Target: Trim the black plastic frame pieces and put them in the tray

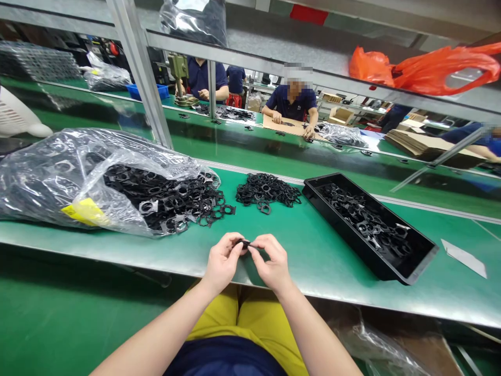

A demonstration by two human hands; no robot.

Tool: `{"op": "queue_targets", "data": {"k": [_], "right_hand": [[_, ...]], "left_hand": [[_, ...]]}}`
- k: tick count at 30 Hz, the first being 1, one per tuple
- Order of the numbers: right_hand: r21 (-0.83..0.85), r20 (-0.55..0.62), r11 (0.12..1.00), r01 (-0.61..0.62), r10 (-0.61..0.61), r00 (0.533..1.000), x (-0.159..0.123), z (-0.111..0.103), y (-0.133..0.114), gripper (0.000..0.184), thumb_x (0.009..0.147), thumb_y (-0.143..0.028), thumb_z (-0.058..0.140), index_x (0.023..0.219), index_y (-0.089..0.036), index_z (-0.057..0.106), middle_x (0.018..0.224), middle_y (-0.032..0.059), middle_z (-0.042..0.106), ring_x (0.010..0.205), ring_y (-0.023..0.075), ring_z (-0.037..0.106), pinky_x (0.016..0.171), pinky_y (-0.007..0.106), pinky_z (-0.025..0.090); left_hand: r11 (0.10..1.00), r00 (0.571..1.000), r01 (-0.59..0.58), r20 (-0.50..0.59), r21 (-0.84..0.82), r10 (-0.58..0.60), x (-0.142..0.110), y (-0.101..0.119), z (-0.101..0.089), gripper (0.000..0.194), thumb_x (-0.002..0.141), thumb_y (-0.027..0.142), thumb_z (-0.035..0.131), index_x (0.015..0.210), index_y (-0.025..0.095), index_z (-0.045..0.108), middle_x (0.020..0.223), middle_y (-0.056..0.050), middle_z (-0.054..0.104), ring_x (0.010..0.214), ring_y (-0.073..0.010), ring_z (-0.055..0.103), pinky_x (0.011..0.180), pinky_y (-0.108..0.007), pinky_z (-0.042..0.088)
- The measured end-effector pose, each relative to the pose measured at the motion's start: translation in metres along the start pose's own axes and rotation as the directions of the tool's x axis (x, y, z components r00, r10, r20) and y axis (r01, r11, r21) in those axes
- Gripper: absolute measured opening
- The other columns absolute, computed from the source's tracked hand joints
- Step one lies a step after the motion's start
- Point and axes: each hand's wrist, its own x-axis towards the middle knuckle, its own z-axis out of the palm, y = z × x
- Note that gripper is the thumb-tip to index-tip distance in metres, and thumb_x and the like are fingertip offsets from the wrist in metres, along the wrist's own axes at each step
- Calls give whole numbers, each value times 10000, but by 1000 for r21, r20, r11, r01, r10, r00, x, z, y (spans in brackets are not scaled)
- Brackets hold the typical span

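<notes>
Between my left hand (224,261) and my right hand (273,261) is a small flat black part (245,243), pinched by the fingertips of both just above the table's front edge. My fingers cover most of it, so its full shape is hidden. Beyond my hands lies a heap of thin black ring-shaped parts (268,189). To the left, a clear plastic bag (47,177) spills flat black parts with round holes (176,201) onto the green tabletop (313,250). On the right, a black tray (352,250) holds more black holed parts.
A white card (464,258) lies right of the tray. A metal post (141,73) rises behind the bag, and a shelf with orange plastic bags (430,68) hangs overhead. Across the line, a co-worker (291,102) sits at a sheet of cardboard (279,124).
</notes>
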Motion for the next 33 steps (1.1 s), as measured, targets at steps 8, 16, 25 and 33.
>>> {"op": "queue_targets", "data": {"k": [8,16,25,33], "right_hand": [[-24,-20,1000,13,-14,1000,-3,2,0,98,823,-113,568,854,-185,626,784,62,610,743,188,584,665,324,499],[-34,-36,998,47,-48,998,-2,3,1,119,827,-99,560,879,-180,630,788,63,617,740,183,584,663,320,500],[-58,-31,997,43,-45,999,-2,3,-1,96,830,-118,555,855,-181,623,759,61,616,705,179,568,636,321,494],[-40,-29,999,32,-33,999,-3,4,-1,105,837,-116,537,843,-182,619,754,63,609,711,181,568,642,326,496]], "left_hand": [[999,999,-32,-12,-13,32,-3,-4,0,119,878,245,532,963,183,586,916,-36,626,822,-146,636,776,-287,562],[998,998,-56,-20,35,57,-6,-4,0,110,864,221,553,950,182,610,882,-31,648,777,-140,645,755,-265,551],[996,996,-68,-58,53,71,-7,-2,1,124,867,235,543,959,184,608,922,-45,665,849,-167,659,802,-299,557],[995,996,-76,-46,68,79,-7,-1,1,123,859,221,555,954,182,623,919,-46,671,819,-160,667,781,-282,560]]}}
